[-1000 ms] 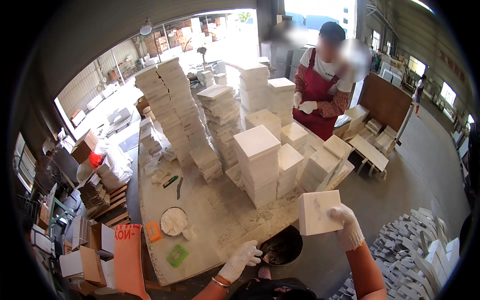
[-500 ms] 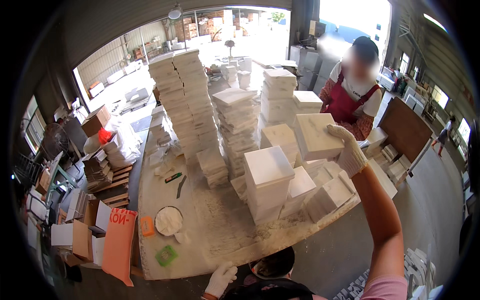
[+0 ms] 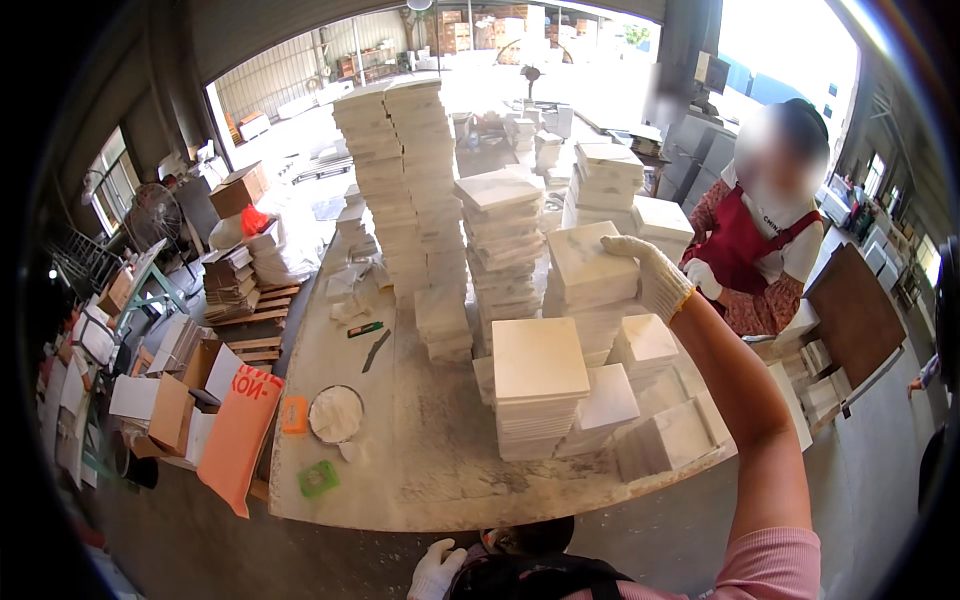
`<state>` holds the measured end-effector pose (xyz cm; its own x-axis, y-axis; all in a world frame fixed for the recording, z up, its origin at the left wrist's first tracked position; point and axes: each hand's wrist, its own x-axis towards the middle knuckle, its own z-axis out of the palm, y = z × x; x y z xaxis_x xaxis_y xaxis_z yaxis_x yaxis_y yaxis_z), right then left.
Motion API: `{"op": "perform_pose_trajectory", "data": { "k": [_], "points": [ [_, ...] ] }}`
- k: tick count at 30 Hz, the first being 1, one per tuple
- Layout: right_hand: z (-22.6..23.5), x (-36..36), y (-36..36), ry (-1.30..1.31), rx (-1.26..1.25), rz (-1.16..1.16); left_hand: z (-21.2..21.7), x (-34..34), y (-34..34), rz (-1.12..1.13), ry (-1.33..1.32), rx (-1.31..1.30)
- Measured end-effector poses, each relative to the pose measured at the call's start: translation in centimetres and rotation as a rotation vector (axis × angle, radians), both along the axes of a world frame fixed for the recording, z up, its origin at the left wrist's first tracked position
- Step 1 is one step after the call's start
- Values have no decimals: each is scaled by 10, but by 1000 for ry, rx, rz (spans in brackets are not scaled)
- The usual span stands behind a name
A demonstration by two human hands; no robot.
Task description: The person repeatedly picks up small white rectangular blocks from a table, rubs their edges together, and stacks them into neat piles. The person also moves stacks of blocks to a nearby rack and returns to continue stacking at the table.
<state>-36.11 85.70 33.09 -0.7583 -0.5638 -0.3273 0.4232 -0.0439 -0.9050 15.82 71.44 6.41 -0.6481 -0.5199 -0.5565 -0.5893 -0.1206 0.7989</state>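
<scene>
My right hand (image 3: 650, 272), in a knitted white glove, reaches far over the table. Its fingers lie over the top and right side of a short block of white marbled tiles (image 3: 585, 262), gripping it. That block sits on or just above a taller tile stack (image 3: 600, 325); the contact is hard to see. In front stands a neat square stack of white tiles (image 3: 541, 372), with a lower stack (image 3: 606, 398) beside it. My left hand (image 3: 436, 572), also gloved, hangs low by my body, off the table's near edge, its fingers loosely curled and apart with nothing seen in them.
Tall tile columns (image 3: 400, 190) rise at the table's back left. A round dish of white powder (image 3: 336, 414), an orange box (image 3: 294, 414), a green packet (image 3: 318, 479) and a green cutter (image 3: 365, 329) lie left. Across the table stands a co-worker (image 3: 755, 240) in a red apron.
My right hand has carried the tile block left, over the stack behind the front ones. My view has turned right. The co-worker's gloved hand has come into sight.
</scene>
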Motion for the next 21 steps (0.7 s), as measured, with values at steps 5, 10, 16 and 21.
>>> {"op": "perform_pose_trajectory", "data": {
  "k": [5,10,16,21],
  "points": [
    [4,0,-2,45,57,42,21,-17,-5,-156,-117,-243],
    [0,1,-5,33,133,-3,18,-23,-15,-209,-62,-320],
    [-5,-3,-7,0,119,26,10,-16,-25,-259,-86,-331],
    [1,-2,-7,-29,141,52,10,-18,-30,-280,-64,-284]
  ]
}}
